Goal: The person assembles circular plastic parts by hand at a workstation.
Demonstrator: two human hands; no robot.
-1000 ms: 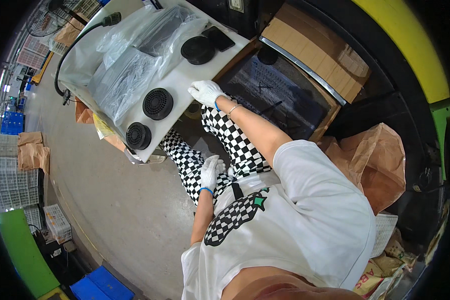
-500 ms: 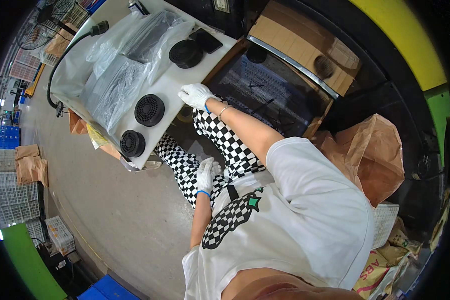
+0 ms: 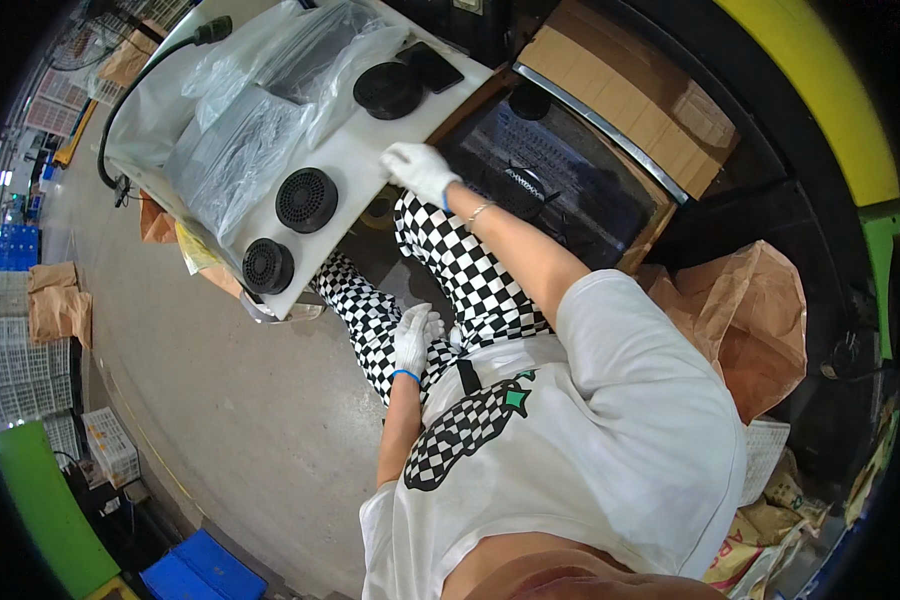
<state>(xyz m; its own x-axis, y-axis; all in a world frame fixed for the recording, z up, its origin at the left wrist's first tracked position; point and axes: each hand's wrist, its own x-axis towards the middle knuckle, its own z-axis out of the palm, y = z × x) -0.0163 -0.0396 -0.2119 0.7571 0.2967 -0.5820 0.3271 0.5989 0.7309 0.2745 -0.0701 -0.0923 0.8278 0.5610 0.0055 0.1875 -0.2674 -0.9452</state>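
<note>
White knit gloves with blue cuffs cover both my hands. My left hand (image 3: 412, 340) lies on my checkered trousers (image 3: 370, 330), fingers extended and empty. Above the near right edge of the white table (image 3: 355, 175) is my right hand (image 3: 420, 172), its fingers curled with nothing visible in them. Three round black grille-topped parts stand on that table: one at the near corner (image 3: 268, 266), one in the middle (image 3: 306, 200) and one farther back (image 3: 387, 91). Beyond my right hand, a dark surface (image 3: 580, 165) carries another black round part (image 3: 530, 101) and a pale, blurred patterned shape (image 3: 526, 181).
Clear plastic bags (image 3: 235, 150) cover the table's left side, and a black phone-like slab (image 3: 430, 67) lies at its back. Cardboard (image 3: 620, 90) borders the dark surface. A brown paper sack (image 3: 760, 320) stands to my right. Stacked crates (image 3: 20, 350) are far left.
My right hand has shifted slightly right. A round grille-like shape on the cardboard is gone, and a pale blurred shape now shows on the dark surface. My left hand stays on my lap.
</note>
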